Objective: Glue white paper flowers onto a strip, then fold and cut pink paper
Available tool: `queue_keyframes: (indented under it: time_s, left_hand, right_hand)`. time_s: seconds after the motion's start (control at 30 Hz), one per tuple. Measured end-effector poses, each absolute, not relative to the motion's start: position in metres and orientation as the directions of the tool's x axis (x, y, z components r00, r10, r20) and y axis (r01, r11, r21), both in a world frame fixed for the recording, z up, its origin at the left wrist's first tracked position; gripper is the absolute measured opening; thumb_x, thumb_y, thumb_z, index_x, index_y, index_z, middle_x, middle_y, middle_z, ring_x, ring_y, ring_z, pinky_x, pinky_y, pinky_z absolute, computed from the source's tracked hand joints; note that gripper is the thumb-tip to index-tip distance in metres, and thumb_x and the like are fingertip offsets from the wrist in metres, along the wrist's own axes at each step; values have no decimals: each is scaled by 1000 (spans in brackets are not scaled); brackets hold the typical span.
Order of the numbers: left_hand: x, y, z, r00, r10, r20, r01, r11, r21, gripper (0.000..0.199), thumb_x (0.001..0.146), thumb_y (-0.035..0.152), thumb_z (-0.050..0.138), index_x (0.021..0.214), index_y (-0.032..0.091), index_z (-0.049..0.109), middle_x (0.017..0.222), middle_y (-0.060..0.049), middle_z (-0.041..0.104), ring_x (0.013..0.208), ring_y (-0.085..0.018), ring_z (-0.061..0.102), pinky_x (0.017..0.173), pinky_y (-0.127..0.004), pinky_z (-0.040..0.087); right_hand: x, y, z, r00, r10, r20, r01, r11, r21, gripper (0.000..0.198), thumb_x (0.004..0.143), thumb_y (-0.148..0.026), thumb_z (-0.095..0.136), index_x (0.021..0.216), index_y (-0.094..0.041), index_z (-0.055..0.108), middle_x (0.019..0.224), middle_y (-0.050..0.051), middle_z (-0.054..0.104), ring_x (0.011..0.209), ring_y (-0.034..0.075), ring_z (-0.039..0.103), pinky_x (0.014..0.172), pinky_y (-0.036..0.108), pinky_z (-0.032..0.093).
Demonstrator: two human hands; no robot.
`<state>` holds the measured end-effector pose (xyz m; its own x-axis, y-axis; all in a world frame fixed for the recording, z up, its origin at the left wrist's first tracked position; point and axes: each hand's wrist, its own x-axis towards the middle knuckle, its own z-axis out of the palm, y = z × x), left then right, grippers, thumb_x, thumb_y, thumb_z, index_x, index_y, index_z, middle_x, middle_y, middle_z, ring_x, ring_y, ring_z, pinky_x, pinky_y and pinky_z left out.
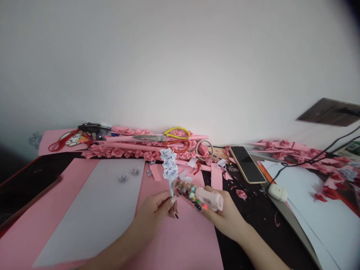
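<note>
My left hand (159, 210) pinches the thin stem of a white paper flower sprig (170, 165), held upright. Several folded white roses sit stacked along its top. My right hand (226, 213) is closed around a pale pink glue gun (210, 198) with multicoloured bead-like bits on its front and a small red light. The gun's front end points left at the stem, just below the roses; whether it touches cannot be made out. Both hands are over a pink paper sheet (180, 240). Two loose white paper roses (123, 177) lie on a white sheet (104, 210) to the left.
Yellow- and red-handled scissors (163, 138) rest on pink paper flower stems (126, 145) along the wall. Other red-handled scissors (60, 146) lie farther left. A tape roll (204, 149), a phone (247, 165), a white earbud case (278, 192) and black cables (309, 161) are on the right.
</note>
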<state>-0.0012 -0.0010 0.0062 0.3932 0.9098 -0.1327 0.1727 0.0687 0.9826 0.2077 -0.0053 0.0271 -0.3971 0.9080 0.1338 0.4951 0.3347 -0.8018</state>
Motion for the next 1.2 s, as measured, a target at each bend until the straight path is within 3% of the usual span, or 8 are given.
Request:
queue_keyframes:
  time_s: [0.57,1.2]
  left_hand:
    - [1,1,3,467,870,-159,1,179,984,28,85,31,41,66,16,54,63,1,55,58,-12,55,60,-23,44]
    - [2,-1,5,431,885,-174,-7,197,980,28,85,32,42,66,16,56,65,0,58,61,-13,58,62,-24,46]
  right_hand:
    - [206,-5,27,-372,920,124,504,313,-805,16,82,-30,48,73,-16,50,65,0,48,55,11,42,50,22,35]
    - [208,-6,28,-375,922,92,528,295,-796,17,81,-29,49,70,-17,45,63,-2,43,54,10,37,50,22,32]
